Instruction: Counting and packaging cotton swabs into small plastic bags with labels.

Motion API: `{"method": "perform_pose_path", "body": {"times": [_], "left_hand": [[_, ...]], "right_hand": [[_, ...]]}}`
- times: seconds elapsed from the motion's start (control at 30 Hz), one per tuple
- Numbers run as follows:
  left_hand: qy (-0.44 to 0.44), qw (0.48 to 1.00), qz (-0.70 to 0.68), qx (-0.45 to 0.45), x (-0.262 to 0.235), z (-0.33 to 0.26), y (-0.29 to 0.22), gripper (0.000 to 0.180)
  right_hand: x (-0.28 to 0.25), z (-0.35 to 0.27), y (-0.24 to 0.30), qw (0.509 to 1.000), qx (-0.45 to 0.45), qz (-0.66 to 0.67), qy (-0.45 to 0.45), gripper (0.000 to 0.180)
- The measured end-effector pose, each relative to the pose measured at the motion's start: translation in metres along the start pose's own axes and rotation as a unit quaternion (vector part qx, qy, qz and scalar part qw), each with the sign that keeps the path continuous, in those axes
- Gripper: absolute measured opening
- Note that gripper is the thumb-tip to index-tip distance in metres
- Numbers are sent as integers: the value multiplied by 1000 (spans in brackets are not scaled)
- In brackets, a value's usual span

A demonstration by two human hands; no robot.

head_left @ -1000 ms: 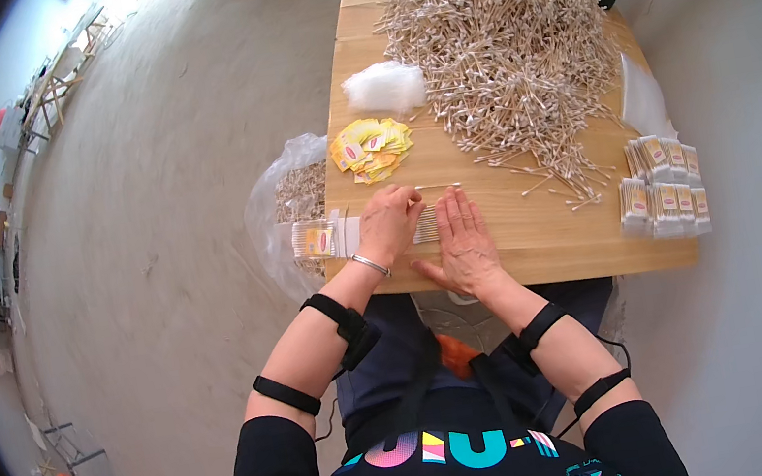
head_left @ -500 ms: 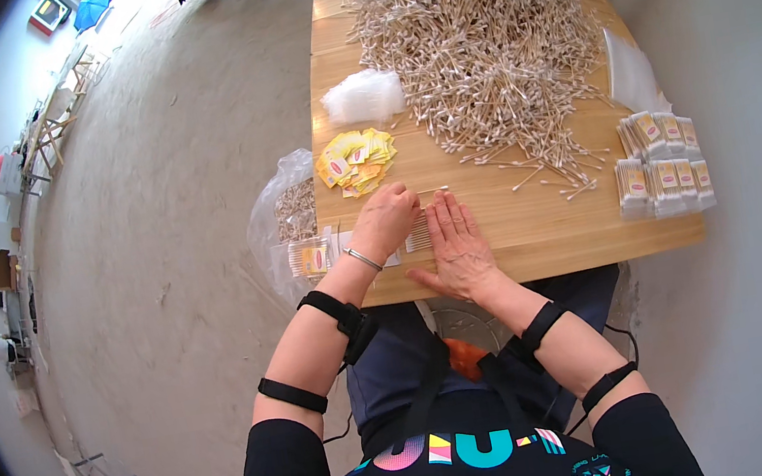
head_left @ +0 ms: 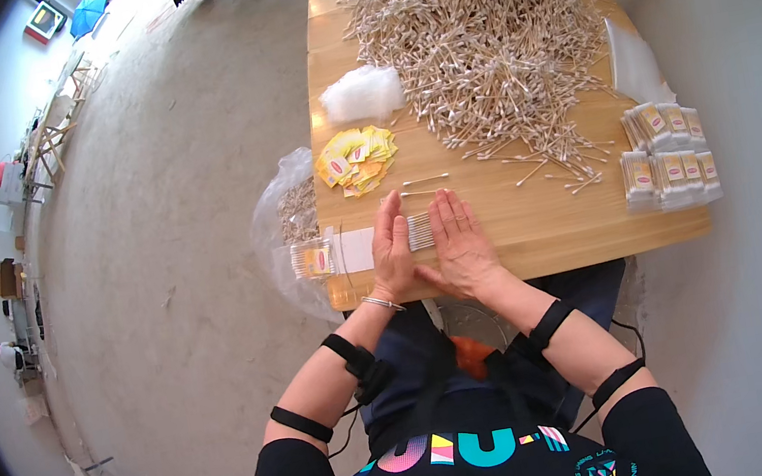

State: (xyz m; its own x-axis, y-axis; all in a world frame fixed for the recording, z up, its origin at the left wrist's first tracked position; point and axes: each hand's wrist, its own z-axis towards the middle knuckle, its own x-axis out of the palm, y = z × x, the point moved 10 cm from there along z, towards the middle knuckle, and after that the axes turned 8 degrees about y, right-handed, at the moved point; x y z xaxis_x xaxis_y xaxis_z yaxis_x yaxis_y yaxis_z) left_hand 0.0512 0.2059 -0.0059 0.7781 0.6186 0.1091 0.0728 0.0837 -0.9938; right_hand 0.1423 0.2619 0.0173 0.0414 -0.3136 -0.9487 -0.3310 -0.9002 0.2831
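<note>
A small row of cotton swabs (head_left: pixel 420 231) lies side by side on the wooden table between my two hands. My left hand (head_left: pixel 390 251) is on edge with fingers straight and together, along the row's left side. Flat on the table, fingers extended, my right hand (head_left: pixel 464 247) borders the row on its right. Just beyond the fingertips lie two loose swabs (head_left: pixel 427 179). Left of my left hand is a white rectangular sheet (head_left: pixel 356 251), and beside it a clear pack of swabs with a yellow label (head_left: pixel 313 261). Part of the row is hidden by my hands.
A large heap of cotton swabs (head_left: pixel 478 33) covers the table's far part. Yellow cards (head_left: pixel 357 160) and clear plastic bags (head_left: pixel 362 94) lie at the left. Filled packs (head_left: pixel 669 157) stand stacked at the right. A plastic sack of swabs (head_left: pixel 295 207) hangs beside the left edge.
My left hand has gone from bent fingers over the row's left end to straight fingers along its side. The white sheet shows more. Another loose swab is visible beyond the fingertips.
</note>
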Motion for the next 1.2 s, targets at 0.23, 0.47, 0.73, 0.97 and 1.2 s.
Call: {"method": "perform_pose_path", "body": {"times": [0.23, 0.47, 0.73, 0.97, 1.2], "left_hand": [[-18, 1000, -7, 9, 4, -1, -9, 48], [-53, 998, -14, 9, -19, -6, -10, 46], [-95, 989, 117, 4, -75, -16, -37, 49], [-108, 994, 1, -3, -90, -18, -16, 53], [-129, 990, 56, 9, -91, -23, -27, 53]], "right_hand": [[9, 2, 13, 1000, 9, 9, 2, 92], [23, 18, 33, 1000, 23, -4, 4, 87], [29, 43, 82, 1000, -19, -2, 2, 86], [27, 46, 93, 999, -16, 31, 33, 87], [30, 41, 94, 997, -54, 10, 53, 88]]}}
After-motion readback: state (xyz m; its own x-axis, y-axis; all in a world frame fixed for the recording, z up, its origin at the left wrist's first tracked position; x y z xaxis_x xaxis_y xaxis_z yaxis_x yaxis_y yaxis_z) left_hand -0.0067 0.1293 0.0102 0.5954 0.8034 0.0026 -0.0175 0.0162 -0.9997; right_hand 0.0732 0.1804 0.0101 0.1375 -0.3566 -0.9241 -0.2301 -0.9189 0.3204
